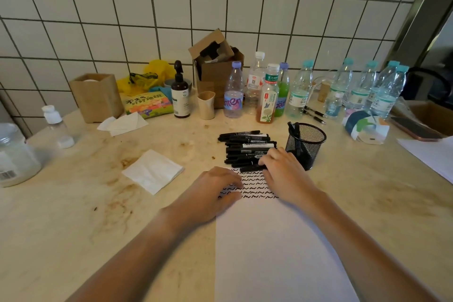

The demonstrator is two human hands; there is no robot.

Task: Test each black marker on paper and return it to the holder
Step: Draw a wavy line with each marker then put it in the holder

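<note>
A pile of several black markers [246, 146] lies on the table just beyond a white sheet of paper [272, 247]. The top of the sheet carries rows of black squiggles [252, 185]. My right hand [282, 171] rests at the pile's near right end, its fingers closing on the nearest marker [251, 167]. My left hand [213, 191] lies flat on the paper's top left corner, holding nothing. The black mesh holder [306, 146] stands upright right of the pile, with one marker [295, 130] in it.
A folded white tissue [153, 170] lies left of the paper. Bottles [269, 93], a cardboard box [215, 73], a pump bottle [180, 91] and a wooden box [96, 97] line the tiled wall. A phone [414, 129] and paper lie far right; a jar [14, 154] stands far left.
</note>
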